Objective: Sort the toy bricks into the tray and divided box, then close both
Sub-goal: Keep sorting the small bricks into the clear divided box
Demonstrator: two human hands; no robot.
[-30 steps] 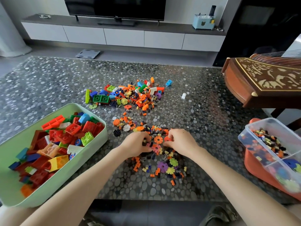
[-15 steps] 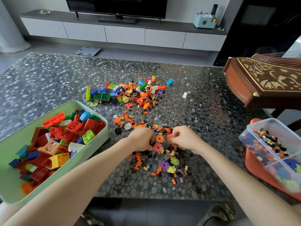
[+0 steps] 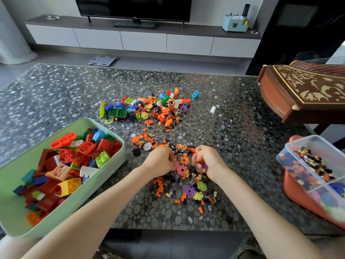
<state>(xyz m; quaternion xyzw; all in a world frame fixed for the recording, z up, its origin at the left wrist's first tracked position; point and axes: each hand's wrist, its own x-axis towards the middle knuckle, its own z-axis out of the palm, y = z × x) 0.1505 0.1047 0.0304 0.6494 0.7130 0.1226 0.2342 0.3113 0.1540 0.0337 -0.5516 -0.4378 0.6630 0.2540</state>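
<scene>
A near pile of small toy pieces (image 3: pixel 188 189), orange bits and flower-shaped discs, lies on the pebble-patterned table in front of me. My left hand (image 3: pixel 160 162) is curled into a fist at the pile's upper left and grips small pieces. My right hand (image 3: pixel 210 161) is curled at the upper right, and a purple piece shows under its fingers. A far pile of mixed bricks (image 3: pixel 147 109) lies beyond. The green tray (image 3: pixel 119 159) at left holds large bricks. The clear divided box (image 3: pixel 315 142) at right holds small pieces.
An orange lid (image 3: pixel 298 199) lies under the divided box at the table's right edge. A carved wooden instrument (image 3: pixel 298 94) juts over the far right corner. A lone blue brick (image 3: pixel 195 94) and a white piece (image 3: pixel 213 109) lie apart from the far pile.
Both hands have stayed over the near pile, their fingers curling tighter on small pieces. The right hand now shows a purple piece under its fingers.
</scene>
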